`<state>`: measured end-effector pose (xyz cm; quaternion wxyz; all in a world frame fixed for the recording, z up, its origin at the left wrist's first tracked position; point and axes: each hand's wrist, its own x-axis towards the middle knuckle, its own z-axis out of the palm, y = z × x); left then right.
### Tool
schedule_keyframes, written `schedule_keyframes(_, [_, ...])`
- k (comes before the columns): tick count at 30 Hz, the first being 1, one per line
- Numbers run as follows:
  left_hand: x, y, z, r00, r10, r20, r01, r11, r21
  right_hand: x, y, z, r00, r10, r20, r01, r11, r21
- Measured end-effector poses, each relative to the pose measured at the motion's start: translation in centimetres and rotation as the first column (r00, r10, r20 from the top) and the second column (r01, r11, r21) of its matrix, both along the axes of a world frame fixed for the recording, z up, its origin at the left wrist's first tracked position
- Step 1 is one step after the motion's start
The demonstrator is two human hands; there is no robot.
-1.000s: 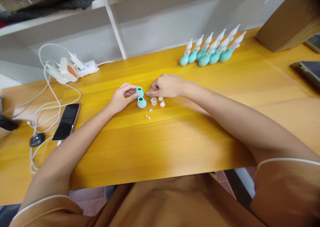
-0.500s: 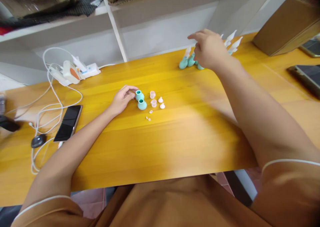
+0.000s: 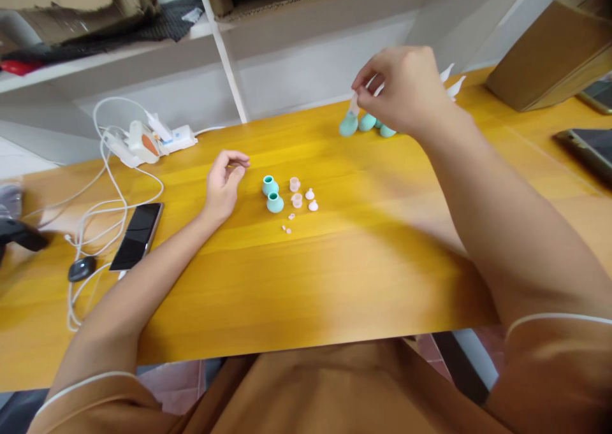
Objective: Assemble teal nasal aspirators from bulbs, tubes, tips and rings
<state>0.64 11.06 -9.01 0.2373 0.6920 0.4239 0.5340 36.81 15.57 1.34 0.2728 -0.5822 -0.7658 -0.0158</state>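
Note:
My right hand is at the far side of the table, thumb and forefinger pinched on the pale neck of a teal squeeze bulb standing upright. More teal bulbs are beside it, partly hidden by that hand. White pointed tips show behind my wrist. My left hand holds nothing; its fingers are loosely bent with the thumb apart. To its right stand two open-necked teal bulbs. Near them are two pale pink cup-shaped pieces, two small white cone-like caps and several tiny pink bits.
On the left lie a phone, a black mouse-like object, white cables and a power strip with plugs. A cardboard box and a dark device are at the right. Shelves with cardboard rise behind the table.
My left hand has drawn away leftward from the teal bulbs. My right thumb and forefinger have closed on the neck of the leftmost far bulb. The view has shifted slightly.

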Motion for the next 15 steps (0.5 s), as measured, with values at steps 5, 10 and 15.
schedule_keyframes(5, [1.3, -3.8, 4.9, 0.950, 0.036, -0.311, 0.063, 0.950, 0.305, -4.1, -4.8, 2.2, 0.880, 0.295, -0.373, -0.320, 0.947, -0.007])
schedule_keyframes(10, [2.5, -6.6, 7.3, 0.909, -0.200, -0.365, 0.209, 0.978, -0.017, -7.6, -7.8, 1.4, 0.582, 0.457, -0.673, -0.629, 0.777, -0.016])
schedule_keyframes(15, [2.7, -6.7, 6.8, 0.920, -0.286, -0.268, 0.248, 0.954, -0.168, -9.6, -8.6, -0.2, 0.554, 0.491, -0.672, -0.678, 0.735, -0.021])
